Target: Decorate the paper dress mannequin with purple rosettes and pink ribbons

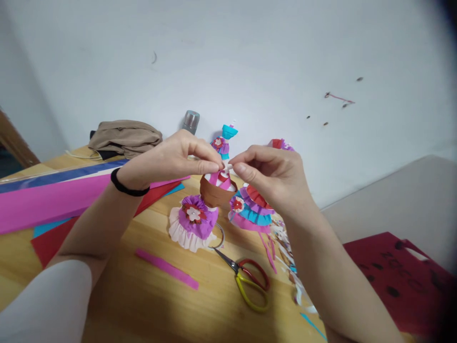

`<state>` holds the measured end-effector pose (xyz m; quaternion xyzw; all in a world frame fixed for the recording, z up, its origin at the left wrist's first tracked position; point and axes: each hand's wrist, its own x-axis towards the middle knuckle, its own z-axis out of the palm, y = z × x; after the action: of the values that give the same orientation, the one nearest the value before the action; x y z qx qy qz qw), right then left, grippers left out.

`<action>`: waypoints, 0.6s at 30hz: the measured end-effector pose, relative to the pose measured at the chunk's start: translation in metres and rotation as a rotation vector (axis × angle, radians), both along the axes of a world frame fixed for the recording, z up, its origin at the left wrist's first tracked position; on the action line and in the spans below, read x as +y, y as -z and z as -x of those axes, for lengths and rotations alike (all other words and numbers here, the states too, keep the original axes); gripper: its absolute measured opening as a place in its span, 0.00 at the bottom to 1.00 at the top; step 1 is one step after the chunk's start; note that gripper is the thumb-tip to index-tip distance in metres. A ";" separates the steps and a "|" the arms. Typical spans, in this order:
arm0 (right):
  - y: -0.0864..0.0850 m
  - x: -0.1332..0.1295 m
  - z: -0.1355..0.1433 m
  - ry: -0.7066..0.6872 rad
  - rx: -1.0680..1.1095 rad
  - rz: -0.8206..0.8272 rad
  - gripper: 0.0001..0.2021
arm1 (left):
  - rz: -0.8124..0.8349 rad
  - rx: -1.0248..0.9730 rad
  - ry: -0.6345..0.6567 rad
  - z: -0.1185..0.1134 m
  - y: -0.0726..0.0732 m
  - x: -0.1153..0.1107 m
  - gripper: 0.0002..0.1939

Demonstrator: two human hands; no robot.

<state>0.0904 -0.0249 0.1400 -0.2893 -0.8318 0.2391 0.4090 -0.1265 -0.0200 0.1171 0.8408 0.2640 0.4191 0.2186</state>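
In the head view, my left hand (189, 155) and my right hand (273, 174) meet at the top of a small paper dress figure. Both are closed in a pinch, thumb against forefinger. A small white piece (227, 167) shows between the fingertips; I cannot make out exactly what each one grips. The figure has a brown paper band (217, 191) around a white body with pink strips, and below it a purple skirt (200, 221) with a pale ruffle (180, 234) and paper flowers (193, 214). A metal ring (222, 233) shows beside the skirt.
Scissors (246, 278) with red and yellow handles lie in front, right of a pink paper strip (167, 268). Two more paper dresses (228, 136) (252, 207) stand near. Pink paper sheets (53, 200), brown cloth (124, 136), a grey-capped container (191, 121), paper scraps (285, 243) and a red box (396, 281) surround them.
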 end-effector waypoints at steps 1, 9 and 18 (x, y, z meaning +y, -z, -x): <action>0.001 0.000 -0.001 -0.004 0.005 0.016 0.07 | 0.011 -0.002 -0.015 -0.002 0.001 0.000 0.07; 0.008 -0.002 -0.007 0.014 0.004 0.150 0.08 | 0.135 0.011 -0.077 -0.006 0.000 -0.001 0.05; 0.009 -0.003 -0.002 0.039 -0.025 0.197 0.14 | 0.078 0.014 0.031 -0.005 0.002 0.004 0.07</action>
<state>0.0921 -0.0282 0.1307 -0.3473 -0.8035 0.3079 0.3729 -0.1213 -0.0156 0.1146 0.8385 0.2685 0.3991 0.2561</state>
